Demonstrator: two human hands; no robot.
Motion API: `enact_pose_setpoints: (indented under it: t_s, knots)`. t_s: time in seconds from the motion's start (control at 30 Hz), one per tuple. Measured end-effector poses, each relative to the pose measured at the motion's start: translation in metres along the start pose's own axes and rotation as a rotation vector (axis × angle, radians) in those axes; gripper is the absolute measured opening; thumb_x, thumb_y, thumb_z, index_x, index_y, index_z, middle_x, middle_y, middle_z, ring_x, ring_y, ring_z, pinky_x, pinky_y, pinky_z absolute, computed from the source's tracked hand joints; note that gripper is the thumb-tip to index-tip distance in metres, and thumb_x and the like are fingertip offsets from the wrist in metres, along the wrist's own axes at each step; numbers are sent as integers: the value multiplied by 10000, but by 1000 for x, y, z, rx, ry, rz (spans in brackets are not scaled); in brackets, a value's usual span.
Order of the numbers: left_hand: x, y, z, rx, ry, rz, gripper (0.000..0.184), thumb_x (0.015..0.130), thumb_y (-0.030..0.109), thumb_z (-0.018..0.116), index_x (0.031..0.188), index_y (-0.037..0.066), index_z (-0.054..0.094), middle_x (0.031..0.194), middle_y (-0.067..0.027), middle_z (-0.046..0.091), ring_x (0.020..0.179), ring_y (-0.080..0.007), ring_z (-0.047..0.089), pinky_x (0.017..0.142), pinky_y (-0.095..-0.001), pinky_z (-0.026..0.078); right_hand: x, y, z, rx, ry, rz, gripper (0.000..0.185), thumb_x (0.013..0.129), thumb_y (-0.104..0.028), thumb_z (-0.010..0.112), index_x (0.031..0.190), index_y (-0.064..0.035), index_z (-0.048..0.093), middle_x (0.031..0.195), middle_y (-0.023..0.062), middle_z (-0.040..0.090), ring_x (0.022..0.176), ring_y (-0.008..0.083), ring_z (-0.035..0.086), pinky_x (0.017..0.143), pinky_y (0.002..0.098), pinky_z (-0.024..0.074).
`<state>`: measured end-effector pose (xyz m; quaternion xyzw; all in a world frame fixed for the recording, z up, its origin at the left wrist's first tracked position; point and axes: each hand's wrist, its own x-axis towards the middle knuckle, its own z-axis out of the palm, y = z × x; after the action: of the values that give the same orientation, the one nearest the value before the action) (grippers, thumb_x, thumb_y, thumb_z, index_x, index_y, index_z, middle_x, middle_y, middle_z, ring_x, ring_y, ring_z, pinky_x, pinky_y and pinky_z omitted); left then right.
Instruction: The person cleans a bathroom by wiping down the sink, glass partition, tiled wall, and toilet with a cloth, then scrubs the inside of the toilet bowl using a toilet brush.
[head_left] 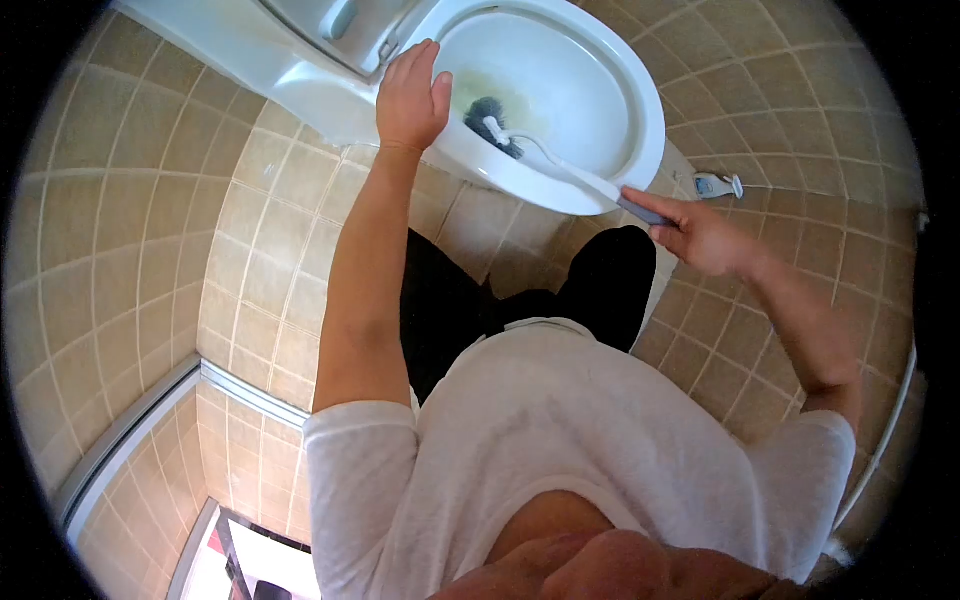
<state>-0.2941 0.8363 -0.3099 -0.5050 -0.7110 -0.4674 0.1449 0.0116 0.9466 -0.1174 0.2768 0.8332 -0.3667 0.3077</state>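
Note:
My right hand (700, 235) is closed around the grey grip of a toilet brush (570, 170) with a white handle. The brush's dark bristle head lies inside the white toilet bowl (648, 130), against the side nearest me. Yellowish-green liquid or staining shows around the bristles. At the bowl's left edge, beside the seat hinge, is my left hand (412, 100), fingers stretched out and thumb apart, with nothing in it. It appears to rest on the rim, though the contact under the palm is hidden.
A raised toilet lid (345, 30) is behind my left hand. On the right, a small white and blue bottle (717, 186) is near the tiled wall. A metal track (130, 440) crosses the lower left, and a thin white hose (888, 430) runs along the right.

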Motion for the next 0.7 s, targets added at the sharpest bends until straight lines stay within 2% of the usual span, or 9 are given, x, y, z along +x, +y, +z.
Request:
enact_pose_setpoints:
  t_s: [0.13, 0.2, 0.23, 0.33, 0.47, 0.57, 0.6, 0.67, 0.7]
  knots:
    - [1, -2, 0, 10, -24, -21, 374, 798, 196, 521, 1119, 4, 524, 1148, -167, 543, 1049, -337, 497, 908, -405, 395, -5, 25, 3, -112, 95, 41, 521, 887, -113, 468, 1363, -274, 328, 1097, 192, 572, 940, 279, 580, 837, 395, 448]
    - [1, 1, 0, 38, -49, -22, 375, 798, 195, 520, 1121, 4, 522, 1151, -167, 541, 1054, -338, 494, 912, -406, 393, 3, 18, -17, -470, -23, 352, 521, 876, -102, 466, 1352, -279, 347, 1041, 196, 582, 916, 314, 581, 809, 404, 459]
    - [2, 1, -1, 65, -70, -35, 376, 797, 194, 519, 1122, 4, 521, 1155, -168, 539, 1059, -339, 491, 915, -407, 390, 7, 15, -22, -561, 3, 340, 498, 873, -117, 459, 1339, -270, 373, 961, 189, 597, 870, 337, 581, 775, 422, 463]
    - [3, 5, -4, 90, -91, -42, 379, 794, 189, 523, 1126, 4, 517, 1161, -171, 533, 1066, -340, 486, 920, -408, 386, 45, 24, -14, -650, 61, 131, 473, 878, -135, 441, 1334, -251, 386, 953, 190, 601, 869, 338, 583, 769, 429, 463]
    - [3, 7, -4, 94, -102, -53, 380, 790, 182, 530, 1126, 5, 516, 1162, -170, 533, 1066, -340, 486, 920, -407, 386, 125, 17, -9, -659, 55, -9, 428, 898, -198, 411, 1326, -202, 397, 995, 200, 593, 917, 347, 577, 799, 422, 461]
    - [3, 5, -5, 86, -113, -66, 371, 826, 173, 479, 1165, 24, 500, 1165, -170, 533, 1071, -337, 487, 930, -405, 374, 167, 14, -4, -692, 140, -6, 413, 910, -235, 397, 1312, -144, 410, 968, 180, 611, 930, 340, 584, 803, 418, 466]
    - [2, 5, -5, 76, -106, -66, 373, 823, 176, 481, 1163, 23, 501, 1166, -171, 532, 1070, -339, 486, 929, -406, 374, 183, 15, 3, -696, 143, -12, 413, 910, -235, 397, 1312, -144, 410, 968, 180, 611, 930, 340, 584, 803, 418, 466]
    - [1, 5, -3, 68, -94, -67, 375, 821, 178, 483, 1160, 21, 502, 1167, -172, 531, 1069, -342, 486, 928, -407, 374, 204, 9, 15, -594, 175, 163, 403, 906, -203, 377, 1302, -137, 421, 967, 166, 616, 943, 331, 589, 811, 417, 472]
    - [2, 3, -2, 68, -91, -61, 370, 806, 174, 508, 1138, 12, 510, 1156, -169, 535, 1061, -339, 489, 922, -407, 381, 204, 2, 22, -612, 172, 167, 400, 907, -188, 364, 1301, -181, 429, 989, 167, 609, 939, 326, 590, 814, 413, 473]
